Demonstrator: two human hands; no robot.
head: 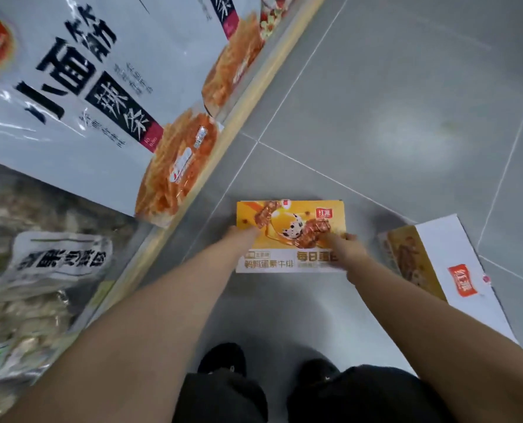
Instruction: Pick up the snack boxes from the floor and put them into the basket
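A flat yellow and white snack box (293,227) lies on the grey tiled floor straight ahead of me. My left hand (243,236) rests on its left edge and my right hand (347,247) on its right edge, both gripping the box from the sides. A second snack box (443,267), white with a yellow side and a red logo, lies on the floor to the right, untouched. No basket is in view.
A shelf with a wooden edge (211,166) runs along the left, holding large white snack bags (80,87) and clear bags of food (25,300). My black shoes (223,358) and dark trousers stand just below the box. Grey tiles (406,102) stretch ahead and right.
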